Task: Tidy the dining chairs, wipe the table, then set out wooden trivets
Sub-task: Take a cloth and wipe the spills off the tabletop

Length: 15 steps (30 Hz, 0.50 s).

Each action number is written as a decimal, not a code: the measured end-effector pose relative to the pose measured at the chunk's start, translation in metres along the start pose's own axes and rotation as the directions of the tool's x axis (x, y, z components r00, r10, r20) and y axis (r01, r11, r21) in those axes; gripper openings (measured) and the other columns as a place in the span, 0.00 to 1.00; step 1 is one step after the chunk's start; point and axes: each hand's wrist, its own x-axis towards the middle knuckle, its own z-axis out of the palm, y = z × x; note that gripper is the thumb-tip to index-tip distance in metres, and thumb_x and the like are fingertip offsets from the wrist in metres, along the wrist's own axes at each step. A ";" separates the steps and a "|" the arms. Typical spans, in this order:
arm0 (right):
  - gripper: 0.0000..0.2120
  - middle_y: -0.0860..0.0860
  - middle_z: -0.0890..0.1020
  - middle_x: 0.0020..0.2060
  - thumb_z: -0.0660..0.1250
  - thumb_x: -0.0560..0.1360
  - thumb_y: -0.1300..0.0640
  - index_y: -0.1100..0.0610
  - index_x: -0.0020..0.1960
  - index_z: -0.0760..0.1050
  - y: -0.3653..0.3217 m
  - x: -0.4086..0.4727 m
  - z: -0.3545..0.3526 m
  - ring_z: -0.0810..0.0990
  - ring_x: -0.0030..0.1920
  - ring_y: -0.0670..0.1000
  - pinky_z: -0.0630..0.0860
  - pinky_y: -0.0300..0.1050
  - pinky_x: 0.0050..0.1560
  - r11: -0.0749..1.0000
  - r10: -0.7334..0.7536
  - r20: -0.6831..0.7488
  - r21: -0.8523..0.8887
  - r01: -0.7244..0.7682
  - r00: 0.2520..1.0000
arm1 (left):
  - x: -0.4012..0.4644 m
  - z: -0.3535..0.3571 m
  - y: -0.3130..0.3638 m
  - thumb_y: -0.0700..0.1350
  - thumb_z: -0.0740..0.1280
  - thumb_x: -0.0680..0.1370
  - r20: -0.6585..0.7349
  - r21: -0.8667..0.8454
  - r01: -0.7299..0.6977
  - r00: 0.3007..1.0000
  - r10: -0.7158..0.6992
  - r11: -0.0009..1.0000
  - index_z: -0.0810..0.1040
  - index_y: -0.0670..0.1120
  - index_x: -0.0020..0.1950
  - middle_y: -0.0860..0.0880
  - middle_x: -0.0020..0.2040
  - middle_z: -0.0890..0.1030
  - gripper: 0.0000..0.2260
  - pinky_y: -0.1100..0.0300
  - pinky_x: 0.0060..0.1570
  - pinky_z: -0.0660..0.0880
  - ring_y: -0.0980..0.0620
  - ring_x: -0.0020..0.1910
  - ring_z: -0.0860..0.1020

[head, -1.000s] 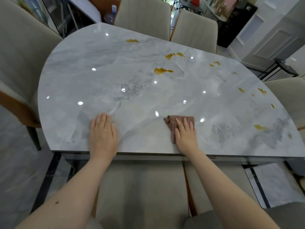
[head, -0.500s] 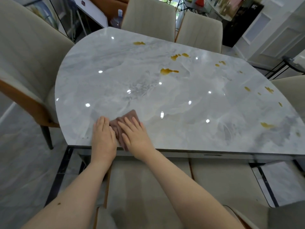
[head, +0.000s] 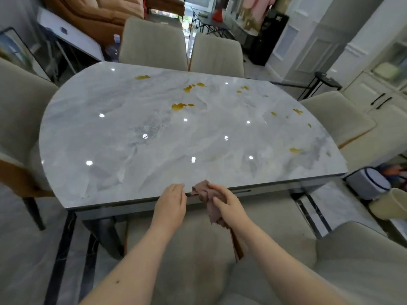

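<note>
At the near edge of the marble table (head: 132, 133), both hands work a brown cloth (head: 203, 193). Table: grey-white glossy top, rounded at the left end, yellow-orange spills (head: 181, 106) scattered across its far and right parts. Beige chairs pushed in: two at the far side (head: 154, 42), one at the left (head: 19, 102), one at the right (head: 337, 119), one at the near side (head: 198, 249). Floor to the right: a white bin with dark trim (head: 367, 183), contents not visible. Cloth: crumpled, held at the table's near edge, a tail hanging below the right hand (head: 226, 205), whose fingers curl around it. Left hand (head: 170, 205) pinches its left corner.
</note>
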 end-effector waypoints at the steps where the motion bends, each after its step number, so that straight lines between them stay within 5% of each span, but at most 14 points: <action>1: 0.15 0.51 0.79 0.51 0.57 0.81 0.63 0.49 0.62 0.72 -0.001 -0.007 -0.012 0.79 0.41 0.50 0.75 0.38 0.33 0.996 0.045 -0.037 0.079 -0.042 0.998 | 0.001 0.006 0.017 0.41 0.57 0.81 0.022 -0.017 -0.031 0.999 0.032 0.999 0.74 0.39 0.66 0.43 0.62 0.76 0.15 0.57 0.61 0.68 0.46 0.61 0.74; 7: 0.13 0.58 0.79 0.57 0.60 0.80 0.63 0.61 0.64 0.69 -0.001 -0.041 -0.090 0.80 0.54 0.53 0.77 0.46 0.54 0.838 0.206 -0.154 0.538 -0.093 0.966 | -0.001 0.042 0.114 0.43 0.58 0.81 0.144 -0.098 -0.180 0.971 0.193 0.979 0.72 0.42 0.67 0.46 0.62 0.76 0.15 0.60 0.58 0.69 0.49 0.60 0.75; 12: 0.13 0.59 0.80 0.55 0.59 0.81 0.62 0.61 0.65 0.70 0.008 -0.081 -0.169 0.81 0.49 0.52 0.78 0.41 0.41 0.739 0.237 -0.204 0.672 -0.040 0.950 | -0.016 0.088 0.201 0.44 0.60 0.80 0.166 -0.140 -0.295 0.934 0.316 0.945 0.76 0.47 0.60 0.49 0.54 0.79 0.11 0.62 0.46 0.69 0.53 0.50 0.76; 15: 0.14 0.59 0.80 0.54 0.58 0.81 0.61 0.62 0.65 0.71 0.027 -0.114 -0.236 0.80 0.48 0.53 0.79 0.42 0.42 0.705 0.229 -0.248 0.709 0.015 0.941 | -0.038 0.132 0.264 0.44 0.60 0.80 0.165 -0.149 -0.343 0.916 0.365 0.927 0.76 0.48 0.60 0.50 0.53 0.79 0.11 0.59 0.46 0.71 0.52 0.50 0.76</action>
